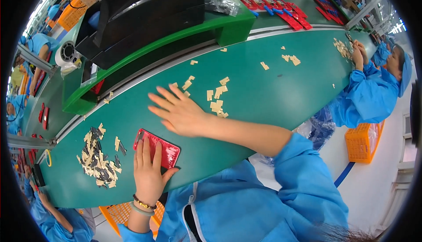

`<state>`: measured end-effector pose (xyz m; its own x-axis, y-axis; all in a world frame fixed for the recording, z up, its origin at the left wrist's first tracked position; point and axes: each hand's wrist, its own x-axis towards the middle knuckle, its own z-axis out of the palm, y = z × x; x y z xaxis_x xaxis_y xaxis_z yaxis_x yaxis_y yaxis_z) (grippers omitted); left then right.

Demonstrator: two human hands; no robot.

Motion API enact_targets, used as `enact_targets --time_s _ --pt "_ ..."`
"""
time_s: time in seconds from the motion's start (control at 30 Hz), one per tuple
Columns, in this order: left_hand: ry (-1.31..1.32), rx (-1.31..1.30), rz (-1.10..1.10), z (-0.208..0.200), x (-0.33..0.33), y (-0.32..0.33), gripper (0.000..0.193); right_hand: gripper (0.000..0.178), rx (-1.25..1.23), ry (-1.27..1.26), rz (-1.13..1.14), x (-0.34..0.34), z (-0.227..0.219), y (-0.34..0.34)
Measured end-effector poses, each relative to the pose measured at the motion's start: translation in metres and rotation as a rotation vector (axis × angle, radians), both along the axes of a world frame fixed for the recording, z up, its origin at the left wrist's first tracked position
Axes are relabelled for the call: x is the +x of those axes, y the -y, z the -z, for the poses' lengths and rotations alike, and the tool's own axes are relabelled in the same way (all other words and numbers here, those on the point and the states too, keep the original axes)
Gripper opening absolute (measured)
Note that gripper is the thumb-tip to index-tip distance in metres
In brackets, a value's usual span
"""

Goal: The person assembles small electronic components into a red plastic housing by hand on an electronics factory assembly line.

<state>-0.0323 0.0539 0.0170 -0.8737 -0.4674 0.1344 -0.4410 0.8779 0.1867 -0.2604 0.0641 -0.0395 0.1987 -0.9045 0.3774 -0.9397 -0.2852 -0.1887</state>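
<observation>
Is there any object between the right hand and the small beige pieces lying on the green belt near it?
Nothing visible does. The right hand lies flat and open on the green conveyor belt, and the small flat beige pieces sit just past its fingertips with only bare belt between. The left hand rests apart on the red rectangular tray.

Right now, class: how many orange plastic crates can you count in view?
3: one crate on the floor at right, one under the belt by the left hand, one far upper left. More may be hidden.
</observation>
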Motion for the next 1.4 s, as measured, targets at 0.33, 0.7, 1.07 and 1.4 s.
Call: enact_targets --time_s 0.33,0.7,1.07,1.4 --pt "-0.238 -0.359 -0.02 -0.02 0.089 0.026 0.048 0.057 -0.087 -0.281 0.657 -0.182 0.007 -0.072" --pt "-0.08 -0.351 -0.827 -0.04 0.212 0.315 0.074 0.056 -0.146 -0.366 0.836 -0.549 0.036 -0.155" --pt "-0.145 0.097 -0.532 0.017 0.154 0.23 0.019 0.022 -0.582 0.038 1.009 -0.348 -0.02 -0.128" --pt "-0.292 -0.113 -0.569 -0.009 0.142 0.202 0.016 0.034 -0.129 0.008 -0.053 0.009 -0.048 -0.073"
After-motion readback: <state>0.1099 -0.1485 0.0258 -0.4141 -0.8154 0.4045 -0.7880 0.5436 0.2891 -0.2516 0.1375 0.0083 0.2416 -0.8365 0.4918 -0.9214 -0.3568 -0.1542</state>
